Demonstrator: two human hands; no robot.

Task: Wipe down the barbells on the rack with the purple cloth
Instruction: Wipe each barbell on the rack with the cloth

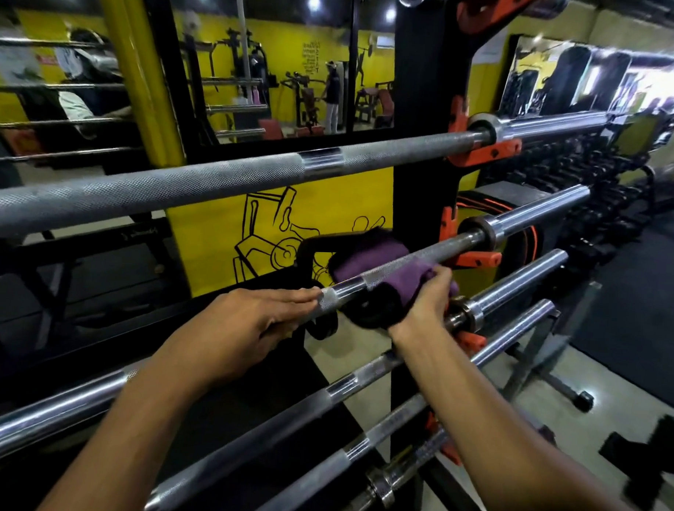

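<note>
Two bare forearms are seen nearest the lens, reaching over the lower chrome barbells (323, 398) of the black steel rack (421, 105). Left hand (245, 328): fingers laid nearly straight along the knurled steel barbell (411, 258) on the second tier, thumb tucked beneath, bar lightly held. Right hand (427, 296): fingers curled round the purple cloth (369, 268), which is wrapped over that same bar just beside the orange plastic cradle (476, 258). A dark fabric mass (372, 308) hangs under the cloth; its nature cannot be told. Above, a thick knurled barbell (215, 182) is carried across the view. Behind the rack, a yellow wall panel with black line drawing (221, 236) and wall mirrors (280, 73) are noted. Rows of black dumbbells (582, 187) are stored at far right.
</note>
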